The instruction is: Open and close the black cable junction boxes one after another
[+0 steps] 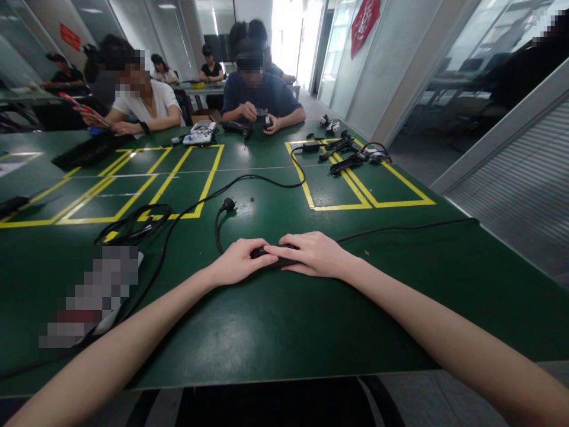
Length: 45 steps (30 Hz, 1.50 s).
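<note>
On the green table (213,332) in front of me lies a black power adapter (284,261), partly covered by my fingers. My left hand (237,261) grips its left end between thumb and fingers. From the other side my right hand (317,255) wraps around the right end, fingers reaching over the top. A short black cord leaves the left end and curves up to a plug (229,205), which rests on the table with its prongs pointing right. A thin black cable (409,228) runs from beyond my right hand toward the table's right edge.
To the left lie a coiled black cable (133,224) and a long white-edged object (104,320), mostly pixelated. Yellow tape (342,207) marks rectangles; black devices and cables (342,157) lie at right. Across the table, one person (262,98) handles small parts beside a drill (244,130); another person (151,104) sits left.
</note>
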Tool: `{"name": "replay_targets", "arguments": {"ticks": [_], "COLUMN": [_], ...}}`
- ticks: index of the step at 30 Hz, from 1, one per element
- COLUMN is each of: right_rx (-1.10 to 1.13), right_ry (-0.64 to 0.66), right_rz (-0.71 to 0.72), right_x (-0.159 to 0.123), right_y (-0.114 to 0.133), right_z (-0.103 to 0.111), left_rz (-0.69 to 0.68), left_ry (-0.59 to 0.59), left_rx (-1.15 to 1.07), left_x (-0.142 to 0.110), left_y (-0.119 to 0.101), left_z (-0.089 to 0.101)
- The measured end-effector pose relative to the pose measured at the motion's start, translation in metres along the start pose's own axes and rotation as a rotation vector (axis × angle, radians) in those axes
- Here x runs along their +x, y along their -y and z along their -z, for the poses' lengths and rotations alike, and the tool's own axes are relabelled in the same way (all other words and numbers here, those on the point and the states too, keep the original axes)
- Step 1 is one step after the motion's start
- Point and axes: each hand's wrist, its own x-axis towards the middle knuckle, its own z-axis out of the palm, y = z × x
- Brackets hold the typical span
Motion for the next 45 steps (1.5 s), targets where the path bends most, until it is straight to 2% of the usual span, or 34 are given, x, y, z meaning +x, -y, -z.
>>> {"name": "replay_targets", "arguments": {"ticks": [4,6,8,12,15,19,22,26,29,30,33,37,40,42,45], "right_rx": [-0.049,-0.038,-0.009,0.058,0.166,0.309,0.339,0.322,0.215,0.156,0.008,-0.043,0.072,0.138,0.106], "right_ry": [0.02,0.025,0.018,-0.046,-0.162,-0.411,-0.621,-0.938,-1.103,-1.103,-0.954,-0.6,-0.359,-0.286,-0.256], "right_rz": [-0.004,-0.027,-0.075,-0.233,-0.386,-0.574,-0.746,-1.003,-1.156,-1.184,-1.252,-1.419,-1.418,-1.361,-1.341], "right_x": [0.001,0.001,-0.001,-0.011,-0.019,-0.028,-0.038,-0.066,-0.092,-0.1,-0.119,-0.129,-0.134,-0.137,-0.14], "right_y": [0.001,0.001,-0.001,-0.013,-0.025,-0.043,-0.065,-0.105,-0.125,-0.128,-0.127,-0.121,-0.123,-0.125,-0.127], "right_z": [-0.002,-0.002,-0.002,0.0,0.003,0.009,0.015,0.028,0.041,0.045,0.049,0.038,0.026,0.022,0.02], "left_rz": [0.026,-0.004,-0.079,-0.319,-0.379,-0.456,-0.481,-0.471,-0.444,-0.437,-0.433,-0.444,-0.446,-0.447,-0.447], "left_ry": [0.011,-0.033,-0.185,-0.513,-0.63,-0.563,-0.477,-0.323,-0.243,-0.225,-0.201,-0.196,-0.196,-0.192,-0.187], "left_rx": [-0.055,-0.034,0.061,0.316,0.386,0.398,0.392,0.412,0.436,0.438,0.435,0.437,0.431,0.421,0.412], "left_x": [0.0,0.0,0.0,-0.002,-0.003,-0.002,-0.001,0.0,0.001,0.001,0.002,0.002,0.002,0.002,0.002], "left_y": [0.005,0.007,0.01,0.015,0.015,0.016,0.016,0.018,0.018,0.018,0.018,0.018,0.018,0.018,0.018], "left_z": [-0.003,-0.005,-0.007,-0.007,-0.006,-0.007,-0.009,-0.009,-0.009,-0.009,-0.009,-0.009,-0.009,-0.009,-0.009]}}
